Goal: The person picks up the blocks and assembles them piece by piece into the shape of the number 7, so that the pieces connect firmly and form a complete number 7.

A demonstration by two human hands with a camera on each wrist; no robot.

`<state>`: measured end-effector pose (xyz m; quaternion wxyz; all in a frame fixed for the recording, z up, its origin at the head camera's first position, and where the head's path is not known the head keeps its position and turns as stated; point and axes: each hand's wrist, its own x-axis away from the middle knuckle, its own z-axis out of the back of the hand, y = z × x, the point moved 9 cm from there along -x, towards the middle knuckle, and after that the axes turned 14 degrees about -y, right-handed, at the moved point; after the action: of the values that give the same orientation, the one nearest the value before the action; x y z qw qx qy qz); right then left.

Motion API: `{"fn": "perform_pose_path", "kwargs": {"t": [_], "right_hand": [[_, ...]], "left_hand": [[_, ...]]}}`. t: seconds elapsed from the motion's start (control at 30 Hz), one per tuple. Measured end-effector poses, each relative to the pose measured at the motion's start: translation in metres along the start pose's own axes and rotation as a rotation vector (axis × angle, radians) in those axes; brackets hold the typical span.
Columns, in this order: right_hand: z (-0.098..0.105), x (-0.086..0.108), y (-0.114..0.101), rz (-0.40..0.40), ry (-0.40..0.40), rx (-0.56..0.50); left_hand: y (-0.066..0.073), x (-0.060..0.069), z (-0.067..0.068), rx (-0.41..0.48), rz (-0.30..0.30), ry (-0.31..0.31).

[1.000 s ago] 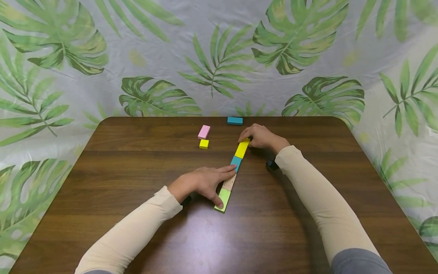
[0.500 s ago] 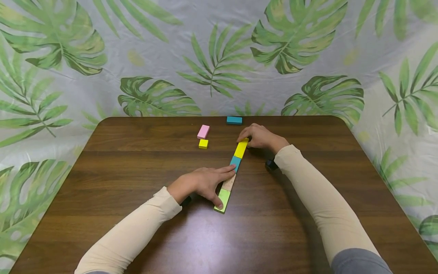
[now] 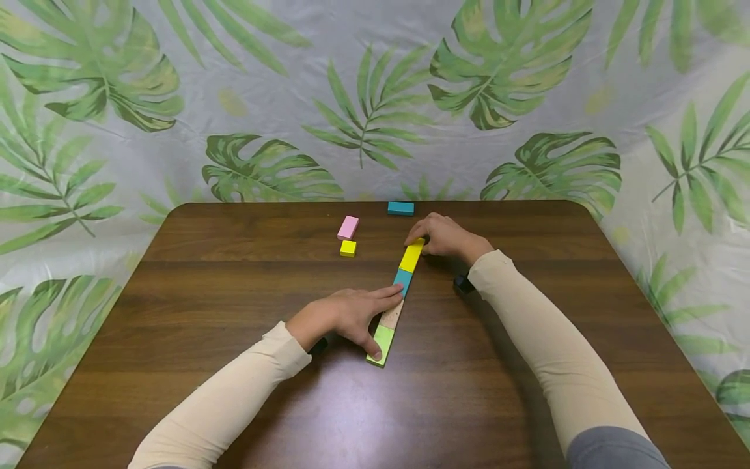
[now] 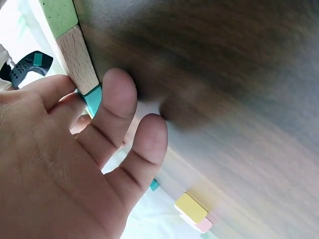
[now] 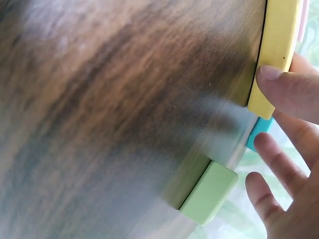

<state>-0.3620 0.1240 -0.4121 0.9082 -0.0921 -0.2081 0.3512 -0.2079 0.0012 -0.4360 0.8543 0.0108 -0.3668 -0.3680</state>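
Observation:
Four flat blocks lie end to end in a slanting row: yellow (image 3: 412, 256), teal (image 3: 403, 278), bare wood (image 3: 390, 318) and light green (image 3: 383, 338). My left hand (image 3: 350, 314) rests on the row, thumb on the light green block and outstretched fingertips at the teal one. In the left wrist view, two fingers of the left hand (image 4: 65, 159) extend over the table beside the wooden block (image 4: 78, 60). At the far end, my right hand (image 3: 446, 236) grips the yellow block; in the right wrist view its thumb presses the side of the yellow block (image 5: 278, 40).
Behind the row are a pink block (image 3: 348, 227), a small yellow block (image 3: 348, 249) and a teal block (image 3: 401, 208) near the table's back edge. A green block (image 5: 209, 191) stands near the right fingers in the right wrist view. A leaf-patterned sheet hangs behind the table (image 3: 234, 234).

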Motion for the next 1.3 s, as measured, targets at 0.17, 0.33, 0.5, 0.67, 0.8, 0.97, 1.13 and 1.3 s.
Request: {"fn": "perform_pose_path", "kwargs": {"t": [0.17, 0.33, 0.5, 0.67, 0.8, 0.97, 1.13, 1.3], "right_hand": [[0.0002, 0.0004, 0.0002, -0.005, 0.003, -0.01], [-0.0012, -0.0004, 0.0016, -0.006, 0.002, -0.003], [-0.0033, -0.001, 0.001, -0.001, -0.005, -0.003], [-0.004, -0.0012, -0.0002, 0.013, -0.008, 0.001], [-0.0032, -0.0015, -0.0011, 0.025, -0.001, 0.006], [-0.0012, -0.0002, -0.0047, 0.046, 0.006, 0.013], [-0.0024, -0.0005, -0.0039, 0.038, 0.003, 0.012], [-0.0032, -0.0005, -0.004, 0.034, 0.0, 0.006]], "left_hand": [[0.0005, 0.0009, 0.0004, -0.002, 0.0, 0.004], [0.001, 0.0012, 0.0006, 0.0, -0.001, 0.006], [0.0011, 0.0012, -0.0002, 0.003, 0.002, 0.007], [0.0012, 0.0013, -0.0004, 0.004, 0.005, 0.006], [0.0012, 0.0018, -0.0005, 0.001, 0.009, 0.008], [0.003, 0.0034, -0.0004, 0.004, -0.001, 0.014], [0.0034, 0.0031, -0.0007, 0.003, -0.007, 0.018], [0.0032, 0.0022, -0.0018, -0.003, -0.002, 0.016]]}}
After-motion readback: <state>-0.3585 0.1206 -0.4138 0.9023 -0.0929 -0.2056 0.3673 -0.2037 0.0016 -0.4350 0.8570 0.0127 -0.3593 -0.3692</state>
